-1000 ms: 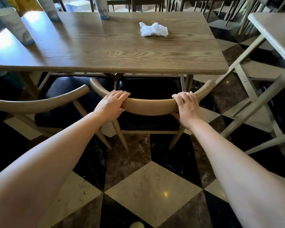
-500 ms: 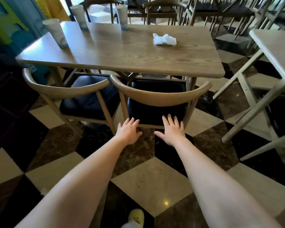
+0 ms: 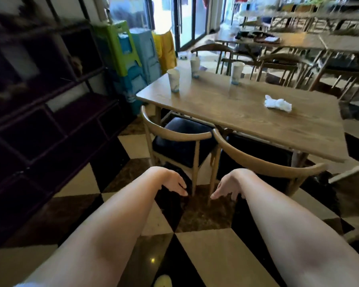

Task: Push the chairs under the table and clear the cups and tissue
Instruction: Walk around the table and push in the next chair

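Two wooden chairs with dark seats stand tucked against the near side of the wooden table (image 3: pixel 226 104): the left chair (image 3: pixel 174 131) and the right chair (image 3: pixel 263 160). Three white paper cups stand on the table's far left part: one (image 3: pixel 174 80) near the left corner, one (image 3: pixel 195 68) at the back, one (image 3: pixel 236 73) further right. A crumpled white tissue (image 3: pixel 277 103) lies near the table's right end. My left hand (image 3: pixel 172 183) and my right hand (image 3: pixel 228 186) hang low in front of the chairs, fingers loose and pointing down, holding nothing.
A dark shelf unit (image 3: pixel 39 104) fills the left side. Stacked green, blue and yellow plastic stools (image 3: pixel 133 59) stand behind the table's left corner. More wooden tables and chairs (image 3: pixel 288 56) crowd the back right. The floor is checkered tile (image 3: pixel 216 251).
Both hands let go of the right chair's backrest and dropped back toward me. The view stepped back and swung left, so the table now sits to the right.
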### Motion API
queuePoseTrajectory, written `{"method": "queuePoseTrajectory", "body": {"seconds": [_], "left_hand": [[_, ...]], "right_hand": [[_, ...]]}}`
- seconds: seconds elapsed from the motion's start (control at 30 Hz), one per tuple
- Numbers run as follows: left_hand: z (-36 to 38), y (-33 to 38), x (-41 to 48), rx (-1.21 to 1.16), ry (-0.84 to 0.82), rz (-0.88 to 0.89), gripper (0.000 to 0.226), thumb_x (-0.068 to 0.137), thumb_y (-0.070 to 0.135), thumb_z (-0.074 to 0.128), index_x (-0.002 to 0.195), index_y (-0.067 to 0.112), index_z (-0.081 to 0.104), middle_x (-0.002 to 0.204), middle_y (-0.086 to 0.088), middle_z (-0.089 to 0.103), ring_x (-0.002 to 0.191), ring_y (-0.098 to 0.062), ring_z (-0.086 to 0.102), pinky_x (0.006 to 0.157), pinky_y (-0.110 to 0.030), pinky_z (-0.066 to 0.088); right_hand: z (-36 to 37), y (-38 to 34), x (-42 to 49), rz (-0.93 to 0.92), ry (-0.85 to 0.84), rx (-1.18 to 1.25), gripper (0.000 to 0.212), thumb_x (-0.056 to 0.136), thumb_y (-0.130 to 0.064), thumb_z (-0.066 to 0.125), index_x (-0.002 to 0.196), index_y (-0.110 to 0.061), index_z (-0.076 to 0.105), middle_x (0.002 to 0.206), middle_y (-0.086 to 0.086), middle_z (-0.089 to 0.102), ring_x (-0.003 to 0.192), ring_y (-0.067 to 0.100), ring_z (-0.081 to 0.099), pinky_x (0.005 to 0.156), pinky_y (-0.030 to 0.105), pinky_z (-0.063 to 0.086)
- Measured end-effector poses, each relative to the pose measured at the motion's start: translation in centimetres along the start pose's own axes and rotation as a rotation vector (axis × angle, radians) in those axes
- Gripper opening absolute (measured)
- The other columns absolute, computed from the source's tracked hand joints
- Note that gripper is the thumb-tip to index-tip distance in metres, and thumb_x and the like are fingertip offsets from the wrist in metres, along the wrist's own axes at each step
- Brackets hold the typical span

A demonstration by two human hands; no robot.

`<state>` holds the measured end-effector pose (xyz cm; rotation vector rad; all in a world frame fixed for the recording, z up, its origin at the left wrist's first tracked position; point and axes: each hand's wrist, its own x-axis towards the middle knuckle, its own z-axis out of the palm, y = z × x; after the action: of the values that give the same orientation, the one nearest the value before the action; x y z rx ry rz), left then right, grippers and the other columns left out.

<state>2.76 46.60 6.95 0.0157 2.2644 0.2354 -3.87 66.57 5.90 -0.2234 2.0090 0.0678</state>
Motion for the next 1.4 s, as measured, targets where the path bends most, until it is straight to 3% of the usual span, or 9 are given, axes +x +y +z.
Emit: {"method": "queuePoseTrajectory", "body": {"seconds": [0.13, 0.2, 0.3, 0.47, 0.7, 0.87, 1.07, 1.3, 1.4], "left_hand": [[-2.4, -1.9, -1.7, -0.102, 0.02, -0.004, 0.058, 0.088, 0.052, 0.057, 0.141, 0.035, 0.042, 0.143, 0.002, 0.048, 0.128, -0.022, 0.05, 0.097, -0.038, 0.048], [-4.3, -7.3, -3.8, -0.14, 0.065, -0.063, 0.058, 0.087, 0.053, 0.057, 0.14, 0.036, 0.043, 0.143, 0.004, 0.047, 0.129, -0.023, 0.049, 0.098, -0.039, 0.048], [-7.3, -15.4, -5.4, -0.207, 0.106, -0.148, 0.056, 0.09, 0.051, 0.056, 0.141, 0.032, 0.043, 0.141, 0.002, 0.049, 0.127, -0.022, 0.051, 0.101, -0.042, 0.048], [-12.9, -26.3, -6.9, -0.281, 0.19, -0.186, 0.047, 0.097, 0.04, 0.048, 0.141, 0.025, 0.044, 0.139, -0.003, 0.053, 0.124, -0.021, 0.054, 0.101, -0.041, 0.049], [-20.0, -37.3, -5.5, -0.323, 0.21, -0.199, 0.045, 0.099, 0.033, 0.047, 0.142, 0.022, 0.044, 0.14, -0.005, 0.053, 0.126, -0.022, 0.054, 0.101, -0.041, 0.049], [-26.1, -43.3, -1.1, -0.359, 0.212, -0.186, 0.044, 0.099, 0.032, 0.048, 0.141, 0.021, 0.044, 0.14, -0.004, 0.052, 0.128, -0.023, 0.053, 0.103, -0.042, 0.047], [-35.6, -49.4, 5.1, -0.344, 0.26, -0.153, 0.044, 0.1, 0.032, 0.046, 0.142, 0.021, 0.044, 0.139, -0.006, 0.053, 0.125, -0.022, 0.054, 0.102, -0.042, 0.048], [-46.2, -55.2, 13.2, -0.29, 0.391, -0.121, 0.04, 0.099, 0.034, 0.047, 0.135, 0.02, 0.053, 0.127, -0.007, 0.059, 0.109, -0.019, 0.06, 0.095, -0.036, 0.053], [-49.5, -57.9, 18.3, -0.267, 0.415, -0.096, 0.037, 0.097, 0.034, 0.05, 0.129, 0.019, 0.06, 0.131, -0.003, 0.059, 0.114, -0.021, 0.06, 0.098, -0.037, 0.051]], "right_hand": [[-3.5, -1.1, -2.1, -0.045, -0.115, 0.022, 0.071, 0.081, -0.058, 0.061, 0.139, -0.021, 0.045, 0.147, 0.007, 0.044, 0.131, 0.029, 0.046, 0.096, 0.043, 0.045], [-6.2, -7.1, -3.1, -0.083, -0.063, -0.017, 0.063, 0.084, -0.053, 0.06, 0.135, -0.018, 0.051, 0.141, 0.009, 0.051, 0.128, 0.03, 0.049, 0.097, 0.042, 0.046], [-9.8, -15.9, -4.2, -0.139, 0.041, -0.061, 0.062, 0.089, -0.047, 0.058, 0.141, -0.016, 0.042, 0.146, 0.009, 0.045, 0.131, 0.034, 0.045, 0.091, 0.041, 0.044], [-15.1, -28.5, -2.0, -0.229, 0.061, -0.04, 0.055, 0.099, -0.037, 0.044, 0.146, -0.015, 0.028, 0.154, 0.01, 0.03, 0.138, 0.03, 0.036, 0.103, 0.044, 0.036], [-23.4, -40.9, 0.7, -0.343, 0.037, 0.004, 0.05, 0.099, -0.033, 0.045, 0.144, -0.014, 0.036, 0.15, 0.008, 0.038, 0.134, 0.029, 0.042, 0.107, 0.05, 0.035], [-31.1, -46.3, 3.0, -0.325, 0.087, -0.046, 0.056, 0.1, -0.037, 0.041, 0.148, -0.011, 0.027, 0.153, 0.013, 0.033, 0.137, 0.031, 0.038, 0.099, 0.043, 0.039], [-42.8, -50.1, 9.3, -0.236, 0.146, -0.078, 0.058, 0.098, -0.043, 0.042, 0.145, -0.009, 0.034, 0.15, 0.01, 0.039, 0.136, 0.029, 0.04, 0.098, 0.045, 0.039], [-54.6, -53.4, 15.9, -0.229, 0.239, 0.036, 0.049, 0.098, -0.031, 0.046, 0.139, -0.005, 0.042, 0.144, 0.014, 0.047, 0.131, 0.03, 0.046, 0.092, 0.041, 0.041], [-58.3, -54.4, 19.7, -0.254, 0.302, 0.124, 0.049, 0.094, -0.031, 0.055, 0.135, -0.004, 0.048, 0.136, 0.014, 0.055, 0.125, 0.03, 0.053, 0.089, 0.038, 0.047]]}}
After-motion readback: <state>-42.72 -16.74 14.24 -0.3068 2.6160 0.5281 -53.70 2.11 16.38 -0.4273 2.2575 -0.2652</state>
